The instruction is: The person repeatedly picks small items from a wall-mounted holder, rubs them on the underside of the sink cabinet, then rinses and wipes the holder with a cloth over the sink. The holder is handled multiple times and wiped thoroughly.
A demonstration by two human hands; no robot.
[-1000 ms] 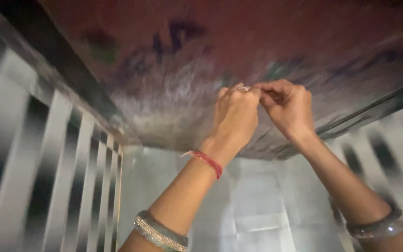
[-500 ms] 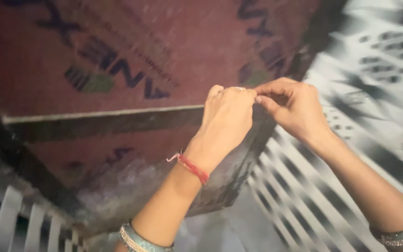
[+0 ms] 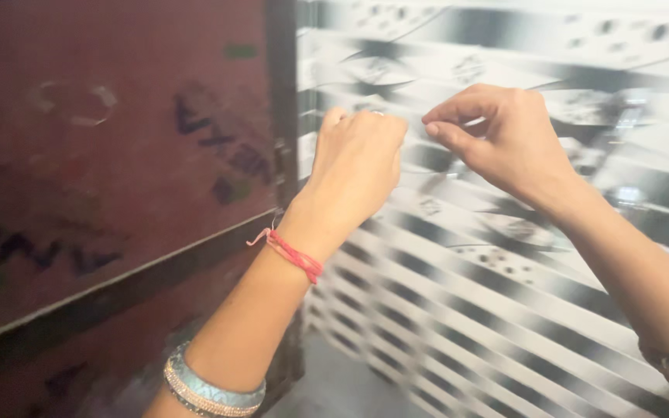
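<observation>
Head view, now: both hands raised in front of a striped black-and-white metal grille [image 3: 505, 294], with a dark red board [image 3: 102, 155] bearing printed lettering to the left.

Left hand [image 3: 354, 166]: loosely fisted, back toward camera, fingers curled in; ring on one finger, red thread [image 3: 292, 255] at the wrist, silver bangle [image 3: 210, 387] lower on the forearm. What its grip has, if anything, is hidden behind the knuckles, so I cannot tell.

Right hand [image 3: 505, 139]: thumb and forefinger pinched together at the tips, pointing toward the left hand. Whatever is pinched is too small to resolve (possibly a fine thread or wire, not visible).

Change: half a second ago the two hands were touching at the fingertips; they now stand just apart, a clear gap between them. The camera has also swung, so the red board moved from overhead to the left. Judgement: something fine is being drawn out between the two hands.
</observation>
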